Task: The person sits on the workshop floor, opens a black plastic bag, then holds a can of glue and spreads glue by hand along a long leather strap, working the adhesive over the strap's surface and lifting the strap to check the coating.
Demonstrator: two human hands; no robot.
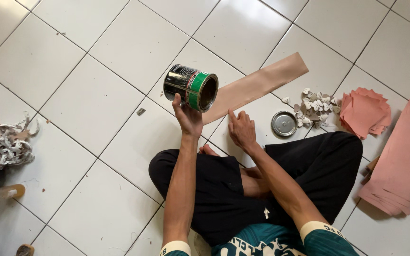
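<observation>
Open black-green tin can (191, 87), tipped sideways

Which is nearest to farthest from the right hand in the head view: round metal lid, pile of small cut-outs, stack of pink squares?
From the right hand:
1. Round metal lid, on the floor just to its right.
2. Pile of small cut-outs, past the lid, slightly higher in the picture.
3. Stack of pink squares, farthest right.
</observation>
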